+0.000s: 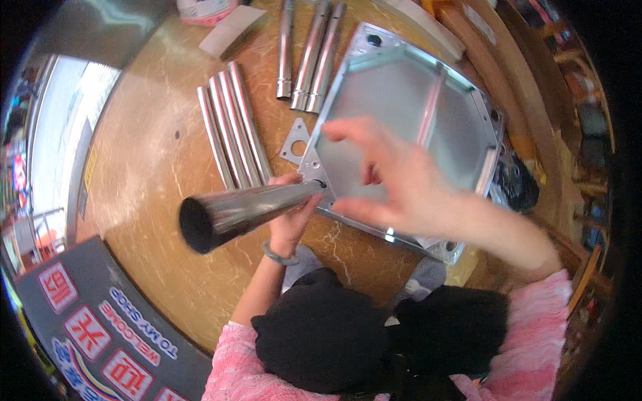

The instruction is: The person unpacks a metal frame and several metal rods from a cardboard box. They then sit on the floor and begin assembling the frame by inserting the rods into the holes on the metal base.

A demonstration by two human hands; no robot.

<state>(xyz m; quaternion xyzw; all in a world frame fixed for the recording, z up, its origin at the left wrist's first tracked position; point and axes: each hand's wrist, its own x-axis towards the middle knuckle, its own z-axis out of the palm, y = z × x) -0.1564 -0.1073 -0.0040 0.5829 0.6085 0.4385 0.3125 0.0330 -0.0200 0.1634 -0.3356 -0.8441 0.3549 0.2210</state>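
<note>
My left hand (291, 222) is wrapped round a shiny metal tube (247, 208). The tube's dark hollow end points up to the left, and its other end meets the near left corner of a shallow metal frame (428, 239). Whether it is fixed there I cannot tell. Over the frame hovers my right hand (394, 177), its fingers spread and a little blurred, with nothing visible in them. Beside the frame's left corner lies a flat triangular metal plate (286, 151) with a large round hole.
Several thin metal tubes (227, 130) lie side by side left of the frame. Three other tubes (309, 57) rest beyond them. Cardboard pieces (231, 32) sit at the back, a black plastic bag (518, 184) at the right, and a dark printed mat (107, 327) at the lower left.
</note>
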